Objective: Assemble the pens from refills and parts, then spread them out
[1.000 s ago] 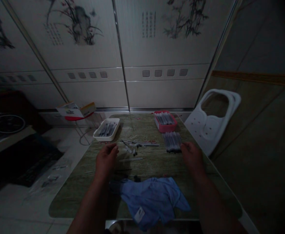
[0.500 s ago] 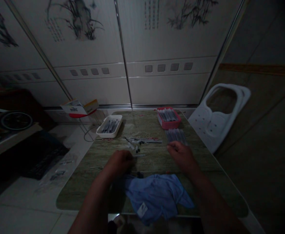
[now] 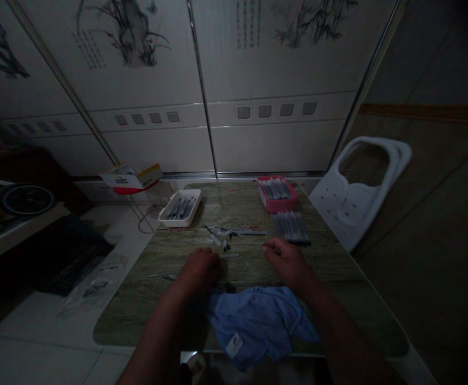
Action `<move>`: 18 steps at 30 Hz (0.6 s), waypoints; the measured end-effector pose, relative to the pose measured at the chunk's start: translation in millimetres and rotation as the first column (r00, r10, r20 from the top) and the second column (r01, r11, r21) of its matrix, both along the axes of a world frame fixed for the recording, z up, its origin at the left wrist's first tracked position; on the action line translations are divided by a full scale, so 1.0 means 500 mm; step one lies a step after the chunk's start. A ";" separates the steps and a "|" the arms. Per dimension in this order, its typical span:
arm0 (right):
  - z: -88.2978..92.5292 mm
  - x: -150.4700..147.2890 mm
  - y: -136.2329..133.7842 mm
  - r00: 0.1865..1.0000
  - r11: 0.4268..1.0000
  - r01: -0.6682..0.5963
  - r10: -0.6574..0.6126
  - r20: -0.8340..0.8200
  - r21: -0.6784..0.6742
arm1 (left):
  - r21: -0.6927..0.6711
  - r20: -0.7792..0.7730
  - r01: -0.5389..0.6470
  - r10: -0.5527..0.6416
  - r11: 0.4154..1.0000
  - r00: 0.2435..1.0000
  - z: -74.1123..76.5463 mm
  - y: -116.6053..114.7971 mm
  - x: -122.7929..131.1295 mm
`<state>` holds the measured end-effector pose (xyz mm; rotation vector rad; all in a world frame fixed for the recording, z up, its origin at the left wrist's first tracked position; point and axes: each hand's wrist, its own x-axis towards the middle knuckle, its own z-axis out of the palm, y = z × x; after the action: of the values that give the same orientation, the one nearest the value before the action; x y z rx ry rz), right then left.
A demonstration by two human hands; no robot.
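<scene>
My left hand (image 3: 202,268) rests low over the table with its fingers curled down; whatever they hold, if anything, is hidden. Beside its fingertips lies a pale pen-like tube (image 3: 229,255). My right hand (image 3: 285,258) hovers to the right with thumb and fingers pinched together, and I cannot make out anything in the pinch. Just beyond it lies a row of clear pens (image 3: 290,226) with dark ends. Between and beyond my hands is a loose group of small white and black pen parts (image 3: 217,238). Another thin piece (image 3: 170,277) shows left of my left wrist.
A white tray (image 3: 197,200) of pens stands at the back left and a pink basket (image 3: 282,205) of pens at the back right. A crumpled blue cloth (image 3: 258,321) lies on the near edge of the table (image 3: 146,310). A white folding chair (image 3: 338,208) leans at the right.
My right hand has moved left and slightly nearer, off the row of pens, so their dark ends now show. My left hand has shifted slightly, fingers still curled.
</scene>
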<state>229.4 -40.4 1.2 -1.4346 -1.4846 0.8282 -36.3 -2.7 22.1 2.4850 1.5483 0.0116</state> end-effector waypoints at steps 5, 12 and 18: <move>-0.010 -0.017 -0.001 0.974 0.975 -0.223 0.223 0.030 0.016 | 0.097 0.171 0.047 -0.063 0.994 0.983 0.007 -0.012 0.028; -0.006 -0.021 -0.005 0.964 0.964 -0.266 0.266 -0.029 -0.002 | 0.171 0.303 0.038 -0.090 0.985 0.949 0.016 -0.028 0.072; 0.000 0.007 0.011 0.984 0.992 0.100 -0.111 -0.139 -0.082 | 0.239 0.304 -0.114 0.037 0.964 0.952 -0.009 -0.005 0.050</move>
<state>232.9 -35.0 1.1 -1.4642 -1.2709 0.9094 -11.1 -5.3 17.8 2.4579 1.5926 0.6056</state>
